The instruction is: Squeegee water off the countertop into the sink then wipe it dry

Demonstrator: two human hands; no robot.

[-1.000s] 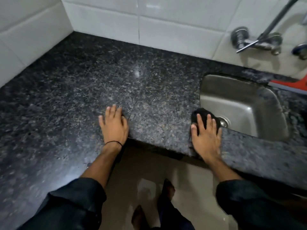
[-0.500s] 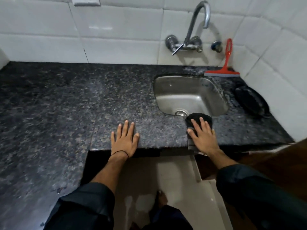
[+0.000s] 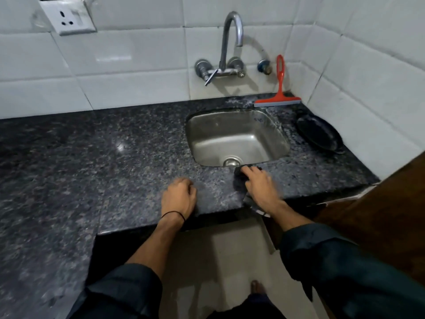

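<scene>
The dark speckled granite countertop (image 3: 110, 162) runs across the view, with a steel sink (image 3: 273, 132) set into its right part. My right hand (image 3: 259, 185) presses a black cloth (image 3: 239, 177) onto the counter strip just in front of the sink, fingers curled over it. My left hand (image 3: 178, 195) rests near the counter's front edge to the left, fingers curled into a loose fist with nothing in it. A red squeegee (image 3: 279, 97) leans upright against the tiled wall behind the sink's right corner.
A curved tap (image 3: 231, 42) juts from the white tiled wall above the sink. A black round pan (image 3: 319, 134) lies on the counter right of the sink. A wall socket (image 3: 69, 17) sits at the upper left. A brown wooden panel (image 3: 379, 215) stands at the right.
The view has risen and swung right, bringing the tap and squeegee into sight. My left hand's fingers went from flat to curled. My right hand stays on the cloth by the sink.
</scene>
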